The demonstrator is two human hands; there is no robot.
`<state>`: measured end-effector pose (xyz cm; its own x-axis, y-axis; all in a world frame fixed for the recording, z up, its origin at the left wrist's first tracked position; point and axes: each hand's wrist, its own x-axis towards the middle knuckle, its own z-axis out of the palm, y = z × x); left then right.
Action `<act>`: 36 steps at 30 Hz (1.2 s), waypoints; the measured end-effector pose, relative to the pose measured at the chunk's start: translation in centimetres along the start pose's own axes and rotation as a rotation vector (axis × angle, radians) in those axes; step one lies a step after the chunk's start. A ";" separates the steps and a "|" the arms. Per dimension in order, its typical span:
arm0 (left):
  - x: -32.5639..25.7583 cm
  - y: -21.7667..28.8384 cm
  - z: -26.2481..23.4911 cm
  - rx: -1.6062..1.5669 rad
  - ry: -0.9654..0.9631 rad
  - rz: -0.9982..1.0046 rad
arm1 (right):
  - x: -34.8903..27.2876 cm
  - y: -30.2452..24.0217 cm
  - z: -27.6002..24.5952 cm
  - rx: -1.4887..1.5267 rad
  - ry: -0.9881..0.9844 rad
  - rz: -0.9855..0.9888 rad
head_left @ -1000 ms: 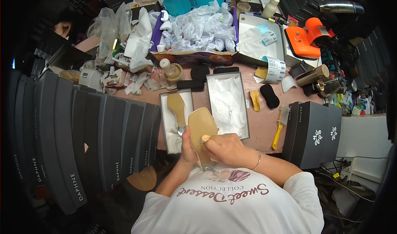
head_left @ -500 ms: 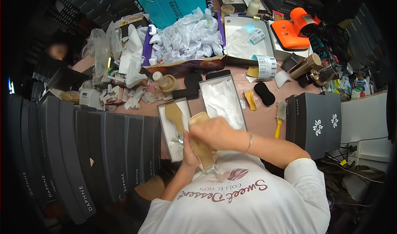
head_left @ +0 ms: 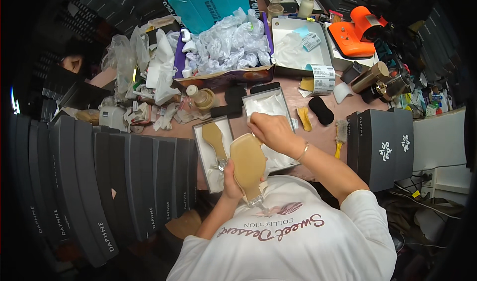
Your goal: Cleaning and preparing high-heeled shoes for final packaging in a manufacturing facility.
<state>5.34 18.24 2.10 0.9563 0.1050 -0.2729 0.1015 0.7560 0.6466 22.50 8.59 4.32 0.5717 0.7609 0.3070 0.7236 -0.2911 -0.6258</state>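
Observation:
My left hand point(head_left: 230, 182) is closed around a shoe point(head_left: 248, 157), its beige sole turned up and clear plastic wrapped about the heel end. Just off the shoe's toe, at its upper right, my right hand point(head_left: 273, 130) is closed with fingers pinched together; whatever they hold, if anything, is hidden. Left of the held shoe, a second shoe point(head_left: 213, 137) lies sole up in a shallow grey-edged box half point(head_left: 202, 163) with a white inside. The other box half point(head_left: 284, 101), lined with white tissue paper, extends behind my right hand.
Dark shoe boxes point(head_left: 121, 176) stand in a long row at left, and more boxes point(head_left: 380, 137) at right. Behind are a bin of crumpled plastic point(head_left: 226, 45), a jar point(head_left: 202, 98), a yellow-handled brush point(head_left: 340, 137), black pads point(head_left: 321, 110), label rolls point(head_left: 322, 78) and an orange device point(head_left: 352, 38).
My right hand has moved off the sole, up and to the right, uncovering the toe end. The shoe now faces up more fully in my left hand.

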 end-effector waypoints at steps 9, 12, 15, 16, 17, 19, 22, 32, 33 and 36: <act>0.4 0.8 0.0 -0.101 -0.084 0.099 | -7.0 -0.7 -1.7 0.629 0.174 0.448; 0.5 0.9 0.1 -0.050 -0.104 0.103 | -7.6 -3.5 -3.3 0.520 0.209 0.277; 0.3 0.1 -0.4 -0.077 0.018 0.076 | -7.0 -5.6 -2.8 0.305 0.159 -0.072; 0.2 0.0 -0.4 -0.059 0.054 0.060 | -7.0 -5.8 -2.4 0.197 0.063 -0.165; 0.1 -0.2 -0.4 -0.042 0.083 0.045 | -6.9 -5.8 -1.9 0.083 -0.033 -0.256; 0.0 -0.9 -1.0 -0.135 -0.025 0.011 | -3.9 -4.2 -1.0 0.066 0.144 -0.172; 0.1 -0.7 -1.7 -0.217 -0.137 0.004 | -2.4 -5.1 -1.0 0.049 0.104 -0.178; -0.2 -0.2 1.3 -0.046 0.264 0.042 | -3.8 -5.5 -0.4 0.086 0.085 -0.167; 0.0 -0.4 -0.5 0.027 0.193 0.029 | -5.7 -6.6 0.1 0.122 -0.067 -0.203; -0.3 0.1 0.3 -0.011 0.116 0.006 | -5.6 -5.6 -0.1 0.057 -0.003 -0.226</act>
<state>5.16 18.10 2.50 0.9187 0.1828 -0.3502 0.0927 0.7621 0.6408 15.32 5.86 6.17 0.3966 0.8046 0.4419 0.8099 -0.0801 -0.5810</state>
